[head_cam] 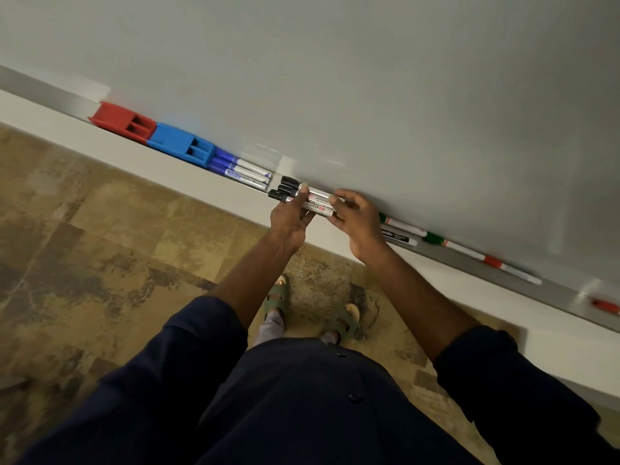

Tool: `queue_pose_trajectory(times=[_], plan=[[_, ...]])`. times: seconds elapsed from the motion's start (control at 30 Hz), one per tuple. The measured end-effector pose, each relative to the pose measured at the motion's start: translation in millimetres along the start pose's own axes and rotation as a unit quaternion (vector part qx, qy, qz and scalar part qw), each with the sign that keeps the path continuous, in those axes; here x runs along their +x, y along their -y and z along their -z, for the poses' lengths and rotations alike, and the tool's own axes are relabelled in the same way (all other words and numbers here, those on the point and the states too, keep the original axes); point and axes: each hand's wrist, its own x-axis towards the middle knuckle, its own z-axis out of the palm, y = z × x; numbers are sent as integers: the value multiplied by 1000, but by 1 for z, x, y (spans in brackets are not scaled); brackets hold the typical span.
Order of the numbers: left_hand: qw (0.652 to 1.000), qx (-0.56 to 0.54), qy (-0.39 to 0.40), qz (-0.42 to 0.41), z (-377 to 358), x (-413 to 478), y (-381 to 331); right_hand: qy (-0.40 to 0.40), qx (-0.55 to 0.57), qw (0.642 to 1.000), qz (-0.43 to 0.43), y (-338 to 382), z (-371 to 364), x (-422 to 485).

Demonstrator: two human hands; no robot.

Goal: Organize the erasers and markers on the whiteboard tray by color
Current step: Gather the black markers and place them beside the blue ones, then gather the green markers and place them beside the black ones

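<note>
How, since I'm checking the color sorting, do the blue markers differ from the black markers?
The blue markers have blue caps; the black markers have black caps. The blue markers lie untouched beside the blue eraser; the black markers are gripped by the left hand and right hand. Both bunches hold three, caps pointing left.

Patchy tan-and-brown mottled stone floor underfoot, olive green strapped sandals (toes poking out), a dark navy buttoned shirt filling the bottom, and a plain white wall strip running diagonally.
</note>
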Motion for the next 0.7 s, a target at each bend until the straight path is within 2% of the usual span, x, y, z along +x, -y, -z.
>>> queue_pose_trajectory(times=[0.1,0.2,0.3,0.43,0.53,0.6,0.63,0.7], plan=[[1000,-18,-3,7,1,10,-6,-26,63,996,-53,1,-19,1],[1000,-12,-4,17,4,18,-10,-69,119,989,-59,1,-37,4],[999,33,10,14,7,22,-16,-107,97,989,-32,-2,-46,13],[988,150,10,20,15,20,-22,-118,70,990,-30,-11,-52,22],[975,220,-17,-34,25,9,-23,-131,51,990,-28,-15,-55,26],[946,293,-26,-135,33,1,-20,-140,44,989,-23,-16,-59,28],[913,350,-30,-207,37,-2,-18,-146,39,988,-19,-16,-61,28],[802,475,-11,-362,43,-2,-18,-160,28,987,-17,-17,-64,29]])
